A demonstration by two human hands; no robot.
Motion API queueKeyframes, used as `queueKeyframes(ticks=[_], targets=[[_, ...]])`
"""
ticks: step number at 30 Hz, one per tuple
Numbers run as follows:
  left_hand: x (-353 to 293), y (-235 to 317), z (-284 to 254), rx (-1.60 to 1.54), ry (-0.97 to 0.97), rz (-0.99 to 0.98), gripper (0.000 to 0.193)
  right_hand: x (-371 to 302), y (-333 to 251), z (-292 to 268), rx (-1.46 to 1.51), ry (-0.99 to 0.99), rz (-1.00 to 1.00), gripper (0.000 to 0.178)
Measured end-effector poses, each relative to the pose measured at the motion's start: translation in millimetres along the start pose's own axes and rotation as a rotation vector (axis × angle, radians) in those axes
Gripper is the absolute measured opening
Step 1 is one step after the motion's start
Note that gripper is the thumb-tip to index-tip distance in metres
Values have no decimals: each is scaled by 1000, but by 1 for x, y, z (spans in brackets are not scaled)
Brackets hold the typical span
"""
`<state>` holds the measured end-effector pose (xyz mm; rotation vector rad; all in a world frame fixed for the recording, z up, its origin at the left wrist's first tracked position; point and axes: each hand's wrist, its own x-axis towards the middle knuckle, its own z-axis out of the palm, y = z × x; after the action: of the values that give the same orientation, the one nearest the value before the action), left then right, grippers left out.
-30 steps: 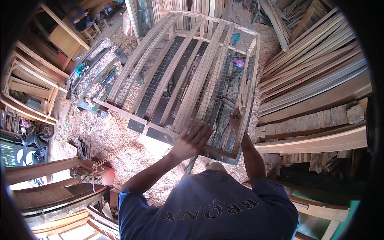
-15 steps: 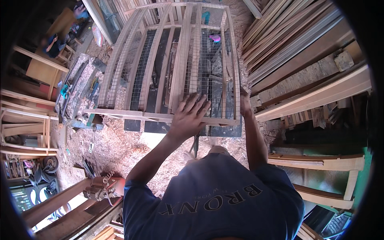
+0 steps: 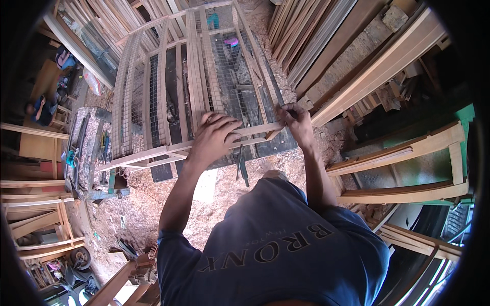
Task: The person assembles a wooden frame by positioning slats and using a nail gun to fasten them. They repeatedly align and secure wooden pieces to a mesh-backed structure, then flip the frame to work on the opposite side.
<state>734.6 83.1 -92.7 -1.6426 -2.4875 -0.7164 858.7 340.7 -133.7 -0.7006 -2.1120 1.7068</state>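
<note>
A slatted wooden frame (image 3: 162, 97) covered with wire mesh (image 3: 137, 92) lies in front of me on a dark bench top (image 3: 162, 172). My left hand (image 3: 213, 136) is bent over its near rail (image 3: 148, 153), fingers on top and thumb on the near side. At the frame's near right corner my right hand (image 3: 297, 121) has thumb and fingertips pinched together. Whatever is between those fingertips is too small to make out. Through the mesh, a pink-purple object (image 3: 231, 42) and a teal object (image 3: 213, 20) show toward the far end.
Long boards (image 3: 306, 35) are stacked at the far right, with a thick beam (image 3: 377, 66) beside them. Curved wooden frames (image 3: 403, 155) stand to my right. A low tool bench (image 3: 87, 148) is on the left, and another person (image 3: 43, 109) sits beyond it. Shavings (image 3: 153, 204) cover the floor.
My view has turned, and the frame appears farther left and tilted. My left hand has gone from lying flat to bending over the rail. My right hand has come onto the near corner, pinching.
</note>
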Motion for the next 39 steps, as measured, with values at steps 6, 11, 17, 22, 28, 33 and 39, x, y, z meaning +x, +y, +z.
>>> queueKeyframes(ticks=[6, 11, 17, 22, 28, 33, 39], targets=[[-1, -18, -12, 96, 85, -13, 44, 6, -23, 1, -21, 48, -6, 16], [-7, -40, -31, -94, 94, -208, 37, 19, -53, 0, 167, -122, -41, 22], [-34, -37, -29, -238, 422, -174, 26, -6, -52, -3, 205, -132, -12, 23], [-53, -30, -5, -252, 446, -285, 23, -19, -27, 6, -217, 30, -56, 28], [-46, -30, 7, -37, 472, -179, 20, -17, -15, 5, -245, 66, -129, 24], [-51, -23, 0, 8, 365, -130, 19, -12, -5, -5, -37, -33, 24, 29], [-56, -25, -1, 28, 320, -98, 23, -13, 0, -1, 277, -59, 42, 33]])
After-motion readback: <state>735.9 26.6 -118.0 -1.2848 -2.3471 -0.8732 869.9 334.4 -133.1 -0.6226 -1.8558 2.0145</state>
